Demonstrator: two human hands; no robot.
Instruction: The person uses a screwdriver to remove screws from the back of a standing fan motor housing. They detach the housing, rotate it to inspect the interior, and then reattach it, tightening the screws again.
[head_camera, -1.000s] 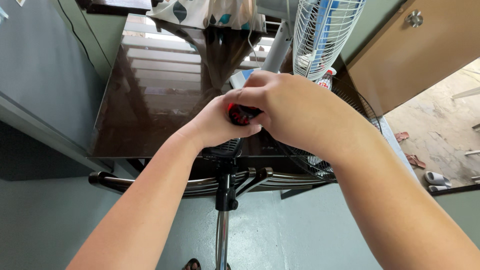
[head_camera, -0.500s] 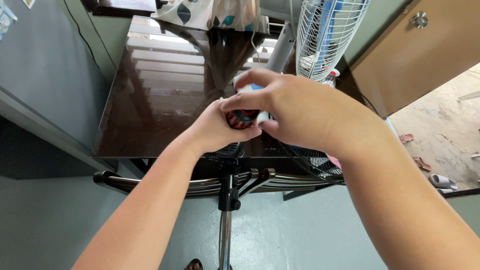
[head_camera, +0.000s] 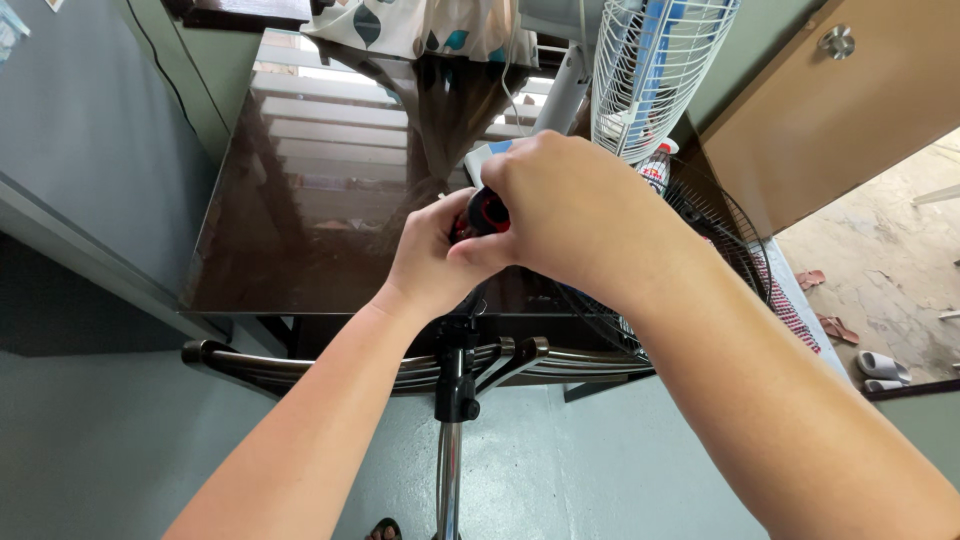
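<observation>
At the far left stands a grey-blue wall (head_camera: 70, 150), and beside it a dark brown, glossy glass-topped desk (head_camera: 300, 200) that mirrors slatted light. Below the desk's near edge runs a curved chrome and black chair back (head_camera: 300, 365) on a shiny metal post (head_camera: 449, 460). Above that edge the left hand (head_camera: 430, 255) curls closed around a small round black object with a red ring (head_camera: 487, 211), fingers wrapped on its left side. The right hand (head_camera: 570, 215) is closed over the same object from the right and above, covering most of it, so its shape below the ring cannot be told. The object sits between both hands, over the desk's front edge. Behind the right hand stands a white wire-grilled fan (head_camera: 660, 70); a black wire fan guard (head_camera: 720, 240) lies by the desk's right edge. Rightmost is a tan wooden door with a round metal knob (head_camera: 836, 41).
</observation>
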